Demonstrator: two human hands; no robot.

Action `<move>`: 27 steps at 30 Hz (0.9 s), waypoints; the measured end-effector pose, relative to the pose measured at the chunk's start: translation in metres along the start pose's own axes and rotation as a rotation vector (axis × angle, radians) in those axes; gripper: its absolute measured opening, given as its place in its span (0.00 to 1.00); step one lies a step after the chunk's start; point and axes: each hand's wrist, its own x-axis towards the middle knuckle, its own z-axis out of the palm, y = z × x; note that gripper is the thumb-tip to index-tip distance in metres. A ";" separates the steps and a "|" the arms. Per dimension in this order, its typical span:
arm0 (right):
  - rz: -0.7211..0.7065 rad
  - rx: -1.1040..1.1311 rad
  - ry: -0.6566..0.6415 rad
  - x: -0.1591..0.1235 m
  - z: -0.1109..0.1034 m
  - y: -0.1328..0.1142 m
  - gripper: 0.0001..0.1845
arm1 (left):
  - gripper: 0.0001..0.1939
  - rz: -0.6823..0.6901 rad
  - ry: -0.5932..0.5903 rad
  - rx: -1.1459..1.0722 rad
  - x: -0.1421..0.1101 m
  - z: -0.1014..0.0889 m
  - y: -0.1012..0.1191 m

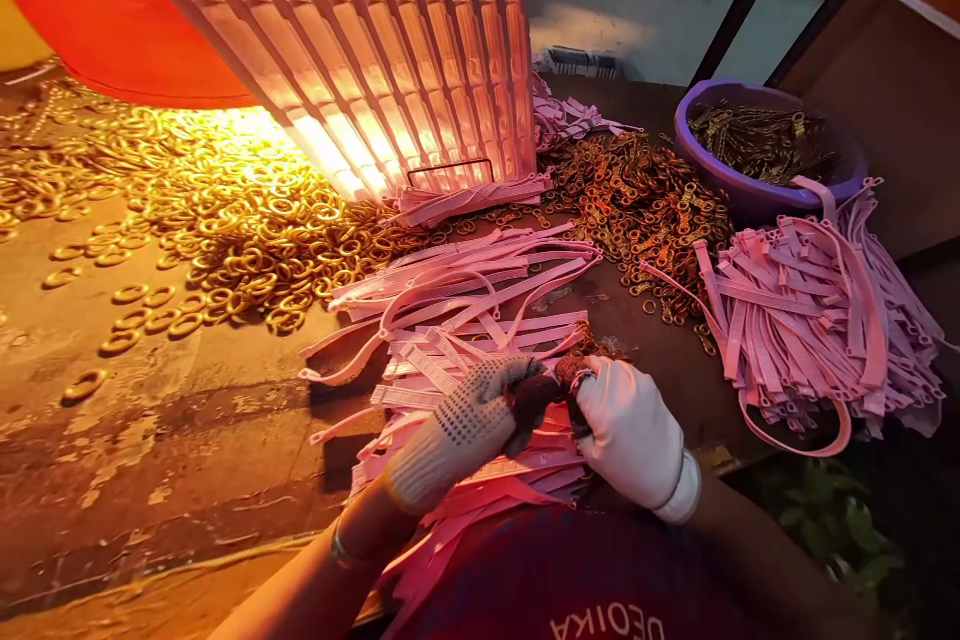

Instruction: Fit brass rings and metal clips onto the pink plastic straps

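Note:
My left hand [465, 425], in a light knit glove with dark grip dots, is closed with its fingertips pinched. My right hand [634, 435], in a white glove, meets it fingertip to fingertip, also closed. Whatever lies between the dark fingertips is too small and shaded to make out. Beneath both hands spreads a pile of flat pink straps [420, 360], some with small loops at their ends. Small bronze-coloured metal links [637, 210] are heaped beyond my right hand. Farther off to the left lies a large heap of gold rings [262, 230].
A ribbed translucent panel [420, 50] stands upright behind the straps, beside a red lamp shade [112, 10]. At right, a purple tub [780, 195] holds dark metal pieces. A thick bundle of pink straps [810, 310] hangs over the table's right edge, above a plant [840, 520].

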 end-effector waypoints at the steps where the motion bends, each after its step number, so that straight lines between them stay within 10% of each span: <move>1: -0.009 -0.040 0.042 -0.001 0.003 -0.003 0.08 | 0.21 0.047 0.021 0.076 -0.001 0.001 -0.002; 6: -0.020 -0.051 0.122 -0.009 0.012 -0.007 0.07 | 0.08 0.233 0.006 0.212 -0.002 0.004 -0.017; 16: -0.053 0.027 -0.218 -0.004 0.002 0.007 0.12 | 0.13 0.111 0.096 0.113 0.000 0.007 -0.017; 27: -0.296 0.049 0.114 -0.022 0.036 0.019 0.11 | 0.09 0.152 -0.051 0.203 -0.003 -0.020 -0.019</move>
